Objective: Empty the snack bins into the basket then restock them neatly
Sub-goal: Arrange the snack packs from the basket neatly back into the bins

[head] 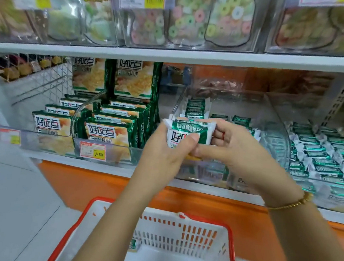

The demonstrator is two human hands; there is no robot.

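One stray packet (133, 245) lies in the basket (198, 234) right below us; the basket is white with a red rim and otherwise looks near bare. Above it both hands meet. The left hand (164, 151) pinches the small stack of snack packets (189, 133), thumb across the front. The right hand (231, 146) curls its fingers round the stack's right edge. The stack is in the air in front of the middle bin (215, 175), not in the bin and not in the basket. We can't tell which way it is headed.

Risks as we judge them:
- The wrappers look slick and the stack is held only at its edges, so a packet could slip out the bottom. It might land in the basket, or bounce off the shelf lip to the floor.
- Clipping the clear front wall of the bin would fan the stack.
- The bracelet (293, 203) could catch that wall.
- A few upright packets (194, 107) stand at the back of the middle bin, and a hard push could topple them.
- The neat rows (323, 154) in the right bin sit just beside it, and a slid packet would mess them.
- The larger green packs (107, 133) on the left share the same colours, so a mix-up is possible.

The ring-candy bags (188, 23) on the shelf above play no part.
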